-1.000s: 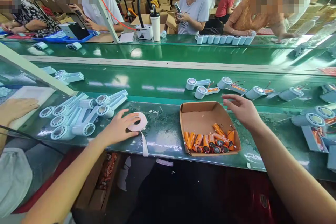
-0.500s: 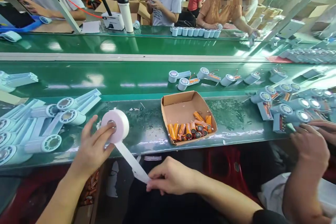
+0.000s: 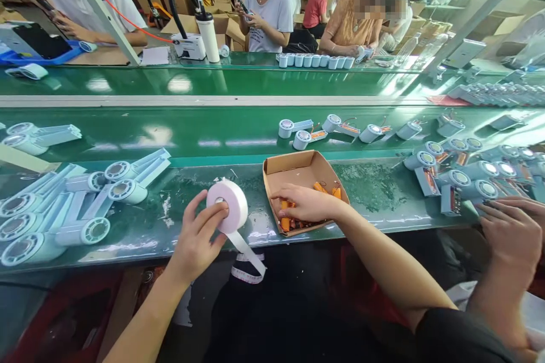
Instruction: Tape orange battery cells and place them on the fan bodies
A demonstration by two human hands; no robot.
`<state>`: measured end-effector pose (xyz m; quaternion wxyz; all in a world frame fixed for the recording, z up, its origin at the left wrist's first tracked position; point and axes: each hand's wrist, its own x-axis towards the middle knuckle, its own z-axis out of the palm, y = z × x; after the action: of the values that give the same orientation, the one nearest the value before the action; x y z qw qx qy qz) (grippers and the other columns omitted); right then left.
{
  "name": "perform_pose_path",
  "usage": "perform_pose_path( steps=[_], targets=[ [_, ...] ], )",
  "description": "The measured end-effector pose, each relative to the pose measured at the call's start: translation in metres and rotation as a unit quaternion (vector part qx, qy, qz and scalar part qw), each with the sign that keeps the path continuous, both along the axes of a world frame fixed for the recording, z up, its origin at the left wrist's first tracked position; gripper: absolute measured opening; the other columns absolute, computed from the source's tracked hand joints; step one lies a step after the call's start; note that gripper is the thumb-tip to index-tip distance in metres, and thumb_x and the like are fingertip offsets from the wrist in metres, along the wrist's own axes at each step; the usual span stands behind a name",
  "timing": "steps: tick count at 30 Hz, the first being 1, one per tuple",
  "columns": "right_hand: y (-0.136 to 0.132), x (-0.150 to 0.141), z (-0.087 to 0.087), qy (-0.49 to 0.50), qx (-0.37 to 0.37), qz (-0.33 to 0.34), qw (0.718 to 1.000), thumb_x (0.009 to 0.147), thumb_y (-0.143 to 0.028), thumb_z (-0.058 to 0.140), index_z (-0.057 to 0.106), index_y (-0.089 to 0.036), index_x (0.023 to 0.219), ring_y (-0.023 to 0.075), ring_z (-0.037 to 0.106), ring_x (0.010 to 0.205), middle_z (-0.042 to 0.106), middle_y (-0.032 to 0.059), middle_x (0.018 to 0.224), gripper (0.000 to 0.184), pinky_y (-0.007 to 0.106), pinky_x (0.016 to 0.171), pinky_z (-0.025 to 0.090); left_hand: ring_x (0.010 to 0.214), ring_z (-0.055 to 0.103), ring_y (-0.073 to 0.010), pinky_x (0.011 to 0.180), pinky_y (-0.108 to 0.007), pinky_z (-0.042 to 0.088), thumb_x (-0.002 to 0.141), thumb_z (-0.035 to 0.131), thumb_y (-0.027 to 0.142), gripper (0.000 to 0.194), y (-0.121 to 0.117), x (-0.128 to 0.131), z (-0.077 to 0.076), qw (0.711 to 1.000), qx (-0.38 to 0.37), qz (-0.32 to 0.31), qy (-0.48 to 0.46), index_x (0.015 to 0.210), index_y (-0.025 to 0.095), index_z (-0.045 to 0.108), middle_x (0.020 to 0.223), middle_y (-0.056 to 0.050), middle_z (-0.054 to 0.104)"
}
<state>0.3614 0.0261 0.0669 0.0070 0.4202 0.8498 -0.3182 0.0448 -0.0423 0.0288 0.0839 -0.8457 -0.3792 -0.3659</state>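
My left hand (image 3: 196, 241) is closed on a roll of white tape (image 3: 238, 204), with fingers in its core. A loose strip of tape (image 3: 251, 255) hangs down from the roll past the table edge and curls at its end. My right hand (image 3: 304, 203) reaches into a shallow cardboard box (image 3: 293, 164), its fingers stretched and apart just over orange battery cells (image 3: 284, 224). The hand hides many of the cells. Whether its fingertips touch one is hard to make out.
Light-blue fan housings (image 3: 123, 191) lie piled at the left. More housings with wires (image 3: 457, 177) crowd the right, beside a co-worker's hands (image 3: 508, 232). Several stand on the green belt (image 3: 213, 125). People sit across the line.
My right hand has let go of the tape's end and moved up and right into the box. My left hand has shifted right with the roll, and the strip now dangles free.
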Motion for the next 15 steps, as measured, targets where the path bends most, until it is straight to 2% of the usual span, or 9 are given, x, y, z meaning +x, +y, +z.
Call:
perform_pose_path(
  steps=[6, 8, 10, 12, 15],
  targets=[
    [0.005, 0.028, -0.002, -0.006, 0.007, 0.064, 0.998, 0.097, -0.031, 0.072, 0.083, -0.025, 0.116, 0.0314, 0.066, 0.114, 0.072, 0.0106, 0.113, 0.023, 0.047, 0.104, 0.050, 0.142, 0.055, -0.0395, 0.110, -0.060, 0.059, 0.092, 0.068, 0.007, 0.043, -0.010, 0.005, 0.001, 0.998, -0.038, -0.035, 0.032, 0.133, 0.018, 0.062, 0.122, -0.014, 0.075],
    [0.005, 0.034, 0.000, 0.014, 0.034, 0.058, 0.998, 0.098, -0.027, 0.070, 0.083, -0.024, 0.112, 0.0302, 0.066, 0.110, 0.072, 0.0107, 0.109, 0.020, 0.047, 0.103, 0.051, 0.142, 0.055, -0.0395, 0.110, -0.060, 0.059, 0.093, 0.068, 0.008, 0.040, -0.011, 0.008, 0.003, 0.997, -0.044, -0.041, 0.037, 0.131, 0.017, 0.064, 0.120, -0.014, 0.076],
    [0.002, 0.042, 0.005, 0.062, 0.077, 0.018, 0.995, 0.099, -0.028, 0.067, 0.083, -0.023, 0.111, 0.0284, 0.067, 0.106, 0.071, 0.0111, 0.107, 0.020, 0.045, 0.100, 0.054, 0.142, 0.055, -0.0390, 0.112, -0.061, 0.058, 0.093, 0.067, 0.007, 0.037, -0.012, 0.013, 0.006, 0.997, -0.046, -0.047, 0.041, 0.128, 0.016, 0.066, 0.119, -0.014, 0.076],
    [-0.005, 0.049, 0.011, 0.130, 0.119, -0.052, 0.983, 0.102, -0.032, 0.063, 0.082, -0.023, 0.112, 0.0258, 0.068, 0.100, 0.069, 0.0101, 0.105, 0.024, 0.041, 0.096, 0.056, 0.137, 0.059, -0.0357, 0.116, -0.061, 0.056, 0.093, 0.064, 0.005, 0.035, -0.015, 0.017, 0.010, 0.996, -0.046, -0.059, 0.048, 0.126, 0.016, 0.068, 0.118, -0.013, 0.077],
    [-0.024, 0.049, 0.017, 0.241, 0.181, -0.187, 0.935, 0.103, -0.045, 0.062, 0.083, -0.026, 0.111, 0.0227, 0.068, 0.092, 0.068, 0.0073, 0.100, 0.029, 0.038, 0.088, 0.058, 0.132, 0.064, -0.0310, 0.118, -0.059, 0.055, 0.092, 0.064, 0.002, 0.039, -0.018, 0.024, 0.015, 0.993, -0.048, -0.074, 0.074, 0.126, 0.019, 0.073, 0.119, -0.010, 0.079]
  ],
)
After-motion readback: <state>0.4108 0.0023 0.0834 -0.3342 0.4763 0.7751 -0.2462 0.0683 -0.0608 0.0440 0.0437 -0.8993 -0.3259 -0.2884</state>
